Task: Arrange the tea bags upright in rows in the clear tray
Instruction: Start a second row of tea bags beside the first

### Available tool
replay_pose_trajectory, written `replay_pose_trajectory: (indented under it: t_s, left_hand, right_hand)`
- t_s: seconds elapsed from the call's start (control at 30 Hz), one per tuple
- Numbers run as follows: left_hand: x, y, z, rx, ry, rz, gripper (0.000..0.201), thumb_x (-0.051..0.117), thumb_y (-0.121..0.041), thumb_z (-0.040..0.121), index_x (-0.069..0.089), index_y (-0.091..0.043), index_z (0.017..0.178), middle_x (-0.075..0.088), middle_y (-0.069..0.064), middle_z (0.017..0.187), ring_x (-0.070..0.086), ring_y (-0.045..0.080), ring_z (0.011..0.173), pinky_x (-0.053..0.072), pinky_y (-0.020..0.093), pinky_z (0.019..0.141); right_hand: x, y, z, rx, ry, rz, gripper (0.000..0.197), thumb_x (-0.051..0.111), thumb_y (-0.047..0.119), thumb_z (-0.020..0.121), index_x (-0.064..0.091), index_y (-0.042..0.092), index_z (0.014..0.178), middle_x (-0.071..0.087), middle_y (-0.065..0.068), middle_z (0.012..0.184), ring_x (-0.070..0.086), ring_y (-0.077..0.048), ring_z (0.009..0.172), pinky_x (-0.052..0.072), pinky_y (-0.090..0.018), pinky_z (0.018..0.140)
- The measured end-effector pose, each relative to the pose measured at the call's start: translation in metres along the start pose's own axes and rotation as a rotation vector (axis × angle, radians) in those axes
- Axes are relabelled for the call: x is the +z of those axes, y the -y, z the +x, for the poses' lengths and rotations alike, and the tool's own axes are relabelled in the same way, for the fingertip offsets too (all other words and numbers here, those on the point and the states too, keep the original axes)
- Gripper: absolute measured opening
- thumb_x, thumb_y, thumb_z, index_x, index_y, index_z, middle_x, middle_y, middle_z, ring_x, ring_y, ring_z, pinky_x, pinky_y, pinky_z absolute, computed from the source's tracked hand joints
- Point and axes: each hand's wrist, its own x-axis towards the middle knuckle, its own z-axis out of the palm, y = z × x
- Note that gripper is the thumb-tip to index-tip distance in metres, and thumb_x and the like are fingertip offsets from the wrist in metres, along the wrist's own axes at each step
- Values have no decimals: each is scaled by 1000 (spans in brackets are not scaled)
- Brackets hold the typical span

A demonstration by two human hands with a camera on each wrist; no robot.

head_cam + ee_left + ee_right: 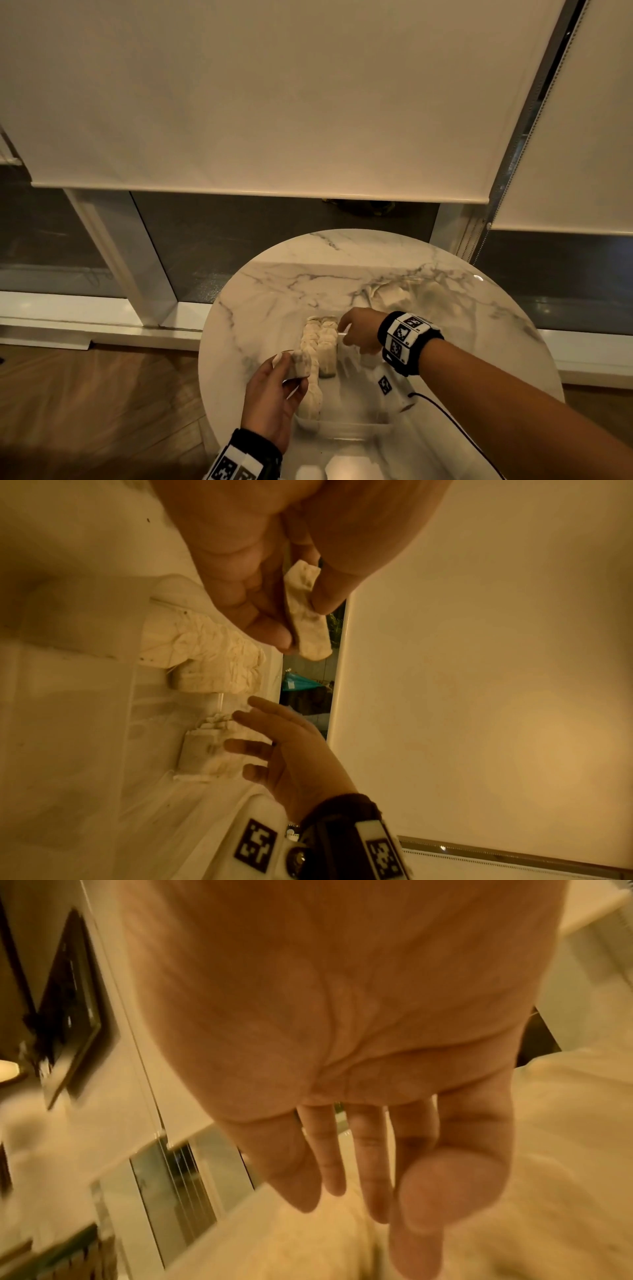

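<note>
Marble desk (445, 274): clear tray (346, 430) holds two upright tea bag rows (322, 346). Left hand (274, 401) pinches one tea bag (299, 364); right hand (359, 329) fingers relaxed, empty, at tray's far end.

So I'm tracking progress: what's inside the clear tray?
Two rows of upright tea bags along the left of the clear tray. The left hand, pinching one tea bag, hides part of them.

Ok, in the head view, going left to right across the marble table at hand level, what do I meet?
Left hand pinching a pale crumpled tea bag → upright rows of tea bags in the clear plastic tray → right hand with relaxed fingers → its black-and-white patterned wristband.
</note>
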Motion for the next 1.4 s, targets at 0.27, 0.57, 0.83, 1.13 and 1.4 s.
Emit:
replay_pose_trajectory:
  t_s: [0.27,0.57,0.83,1.13,1.4]
  left_hand:
    - [9,2,-6,19,93,92,15,65,-15,93,75,-6,100,73,9,89,59,16,72,51,29,68]
    - [22,15,-16,51,184,212,14,69,-4,87,72,-2,101,73,17,87,66,16,67,54,25,61]
    - [28,21,-16,203,150,433,8,67,-9,91,75,-8,89,75,11,84,68,20,72,54,29,62]
    - [37,30,-21,404,228,717,11,64,-16,95,71,-15,86,72,1,80,65,13,70,52,28,61]
    - [-1,25,18,579,-144,1083,24,76,-27,83,66,-30,105,66,-2,112,57,26,112,44,41,99]
  right_hand:
    - [22,6,-79,-311,-64,676,31,65,40,94,67,18,115,71,-6,106,71,-16,83,57,-28,60]
    - [72,-16,-92,-352,-180,1002,43,72,19,90,60,25,131,64,-7,121,73,-21,92,59,-32,65]
    - [80,-34,-97,-324,-340,1016,6,73,11,88,70,6,91,71,-2,75,66,-13,68,56,-31,64]
    - [80,-38,-104,-497,-430,827,6,66,17,93,72,20,92,72,2,72,64,-8,64,55,-28,65]
    - [81,-45,-89,-278,-492,737,14,72,33,85,75,23,76,73,7,72,65,-7,65,55,-29,69]
